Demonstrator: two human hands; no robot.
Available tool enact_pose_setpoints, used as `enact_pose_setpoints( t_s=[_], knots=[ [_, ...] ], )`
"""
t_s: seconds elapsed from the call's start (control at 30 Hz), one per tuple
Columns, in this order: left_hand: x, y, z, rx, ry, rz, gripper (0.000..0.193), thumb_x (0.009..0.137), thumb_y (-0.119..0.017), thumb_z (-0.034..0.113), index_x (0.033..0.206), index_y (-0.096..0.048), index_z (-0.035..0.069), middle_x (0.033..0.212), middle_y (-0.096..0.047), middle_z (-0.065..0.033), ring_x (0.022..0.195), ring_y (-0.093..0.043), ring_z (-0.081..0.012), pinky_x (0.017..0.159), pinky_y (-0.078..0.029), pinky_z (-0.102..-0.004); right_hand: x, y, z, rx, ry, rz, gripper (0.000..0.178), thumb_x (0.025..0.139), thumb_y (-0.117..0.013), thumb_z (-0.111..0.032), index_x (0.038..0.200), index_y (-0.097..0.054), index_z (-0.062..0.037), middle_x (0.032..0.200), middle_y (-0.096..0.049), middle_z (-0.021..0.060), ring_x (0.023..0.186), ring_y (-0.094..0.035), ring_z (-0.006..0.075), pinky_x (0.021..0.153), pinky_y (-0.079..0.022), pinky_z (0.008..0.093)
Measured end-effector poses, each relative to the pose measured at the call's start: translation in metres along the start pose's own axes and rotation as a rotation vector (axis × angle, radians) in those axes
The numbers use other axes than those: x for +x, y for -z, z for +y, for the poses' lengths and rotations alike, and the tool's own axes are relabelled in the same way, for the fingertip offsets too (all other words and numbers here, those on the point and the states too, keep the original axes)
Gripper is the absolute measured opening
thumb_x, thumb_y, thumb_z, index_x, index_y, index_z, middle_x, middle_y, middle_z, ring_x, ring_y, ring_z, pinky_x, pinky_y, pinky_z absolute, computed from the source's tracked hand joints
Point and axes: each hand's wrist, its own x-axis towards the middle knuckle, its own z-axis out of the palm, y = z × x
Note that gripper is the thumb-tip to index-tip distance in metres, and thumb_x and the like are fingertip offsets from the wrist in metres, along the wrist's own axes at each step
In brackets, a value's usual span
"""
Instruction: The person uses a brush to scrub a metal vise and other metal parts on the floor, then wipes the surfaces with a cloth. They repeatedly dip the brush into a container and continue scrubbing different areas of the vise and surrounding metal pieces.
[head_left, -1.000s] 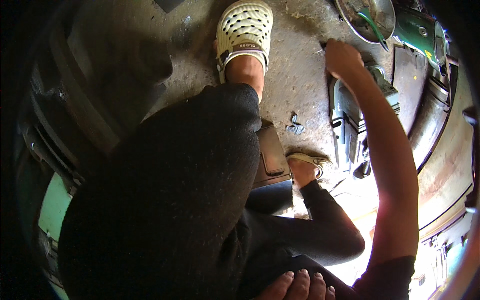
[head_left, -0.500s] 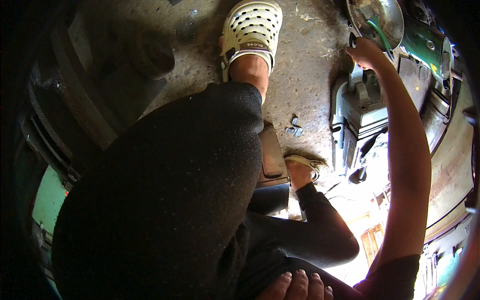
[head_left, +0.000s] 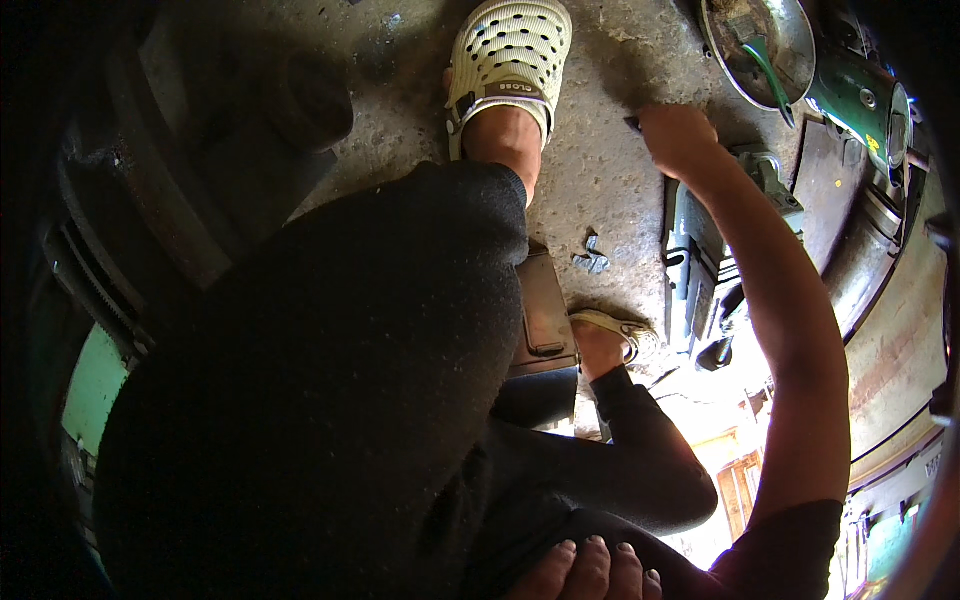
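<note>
Right hand (head_left: 678,143) clasps a dark-tipped handle (head_left: 632,124), mostly hidden.

Pale lettering (head_left: 515,87) on the dark strap (head_left: 491,91) of the cream clog (head_left: 512,45)

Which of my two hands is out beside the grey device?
The right hand, curled beside the grey device, a dark tip jutting from its left side. The left hand instead lies on dark clothing at the bottom edge.
</note>
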Motion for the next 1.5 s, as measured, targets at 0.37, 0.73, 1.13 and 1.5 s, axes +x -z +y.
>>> enact_pose_setpoints(
  t_s=[0.37,0.73,1.13,1.5],
  knots=[
    [-0.006,-0.012,-0.004,0.049,-0.046,0.098,0.034,0.087,-0.059,0.028,0.115,-0.062,0.009,0.116,-0.066,-0.0103,0.108,-0.064,-0.0254,0.096,-0.050,-0.0411,-0.037,-0.043,-0.046,-0.340,-0.089,0.283,0.013,0.086,-0.064,-0.016,0.096,-0.068,-0.0086,0.090,-0.065,0.0107,0.083,-0.069,0.0282,0.062,-0.057,0.0400],
    [-0.003,-0.004,-0.001,0.010,-0.020,0.016,0.038,0.086,-0.058,0.029,0.117,-0.063,0.008,0.118,-0.066,-0.0118,0.112,-0.063,-0.0268,0.099,-0.049,-0.0420,0.010,0.037,0.074,0.455,-0.466,-0.036,0.031,0.087,-0.055,-0.021,0.103,-0.072,-0.0003,0.096,-0.073,0.0221,0.091,-0.074,0.0338,0.072,-0.061,0.0451],
    [-0.001,-0.006,-0.002,0.024,-0.011,0.053,0.034,0.085,-0.060,0.027,0.112,-0.062,0.006,0.115,-0.066,-0.0123,0.109,-0.064,-0.0268,0.097,-0.051,-0.0420,-0.024,0.019,0.100,0.491,-0.213,0.303,0.029,0.090,-0.065,-0.027,0.098,-0.062,0.0003,0.073,-0.065,0.0101,0.065,-0.064,0.0186,0.063,-0.053,0.0335],
    [-0.003,-0.008,-0.004,-0.004,0.033,0.069,0.036,0.084,-0.060,0.028,0.112,-0.061,0.005,0.113,-0.066,-0.0137,0.107,-0.063,-0.0287,0.096,-0.050,-0.0430,-0.160,0.045,0.128,1.209,-0.355,0.641,0.025,0.097,-0.067,-0.026,0.108,-0.064,-0.0033,0.089,-0.068,0.0058,0.083,-0.067,0.0134,0.082,-0.054,0.0291]
  ],
)
